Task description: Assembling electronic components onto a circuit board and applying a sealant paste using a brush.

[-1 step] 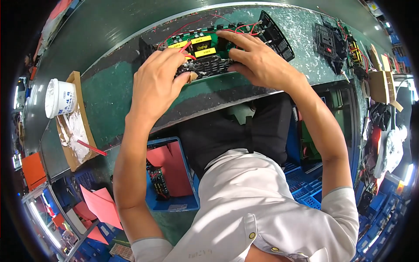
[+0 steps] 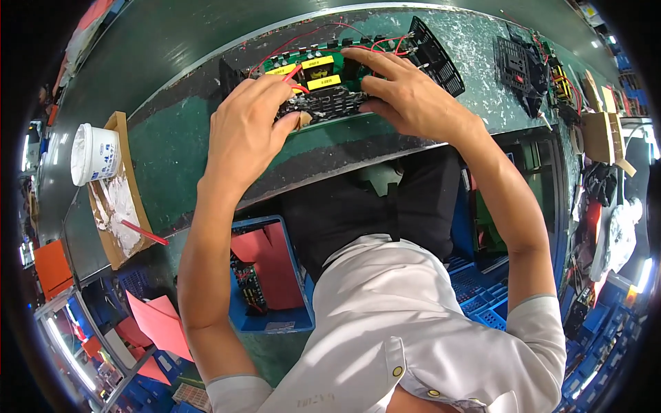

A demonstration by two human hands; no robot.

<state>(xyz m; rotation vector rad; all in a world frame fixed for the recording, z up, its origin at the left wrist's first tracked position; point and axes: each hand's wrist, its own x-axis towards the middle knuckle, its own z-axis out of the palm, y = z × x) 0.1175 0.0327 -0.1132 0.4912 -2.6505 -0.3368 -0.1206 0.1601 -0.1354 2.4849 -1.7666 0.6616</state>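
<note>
A green circuit board lies at the far edge of my reach, carrying yellow-topped transformers and a dark ribbed strip along its near side. My left hand grips its left end, fingers curled over the top and thumb at the near edge. Beside those fingertips a thick red wire sticks up. At the right part, my right hand has its index finger reaching over the board and its thumb against the near side. A black vented end panel stands beyond it, joined by thin red wires. My fingertips partly hide the board.
On the left, a white tub sits on a cardboard tray smeared with white paste, with a red stick. Another black panel with boards and wires lies right. Below the bench edge is a blue bin.
</note>
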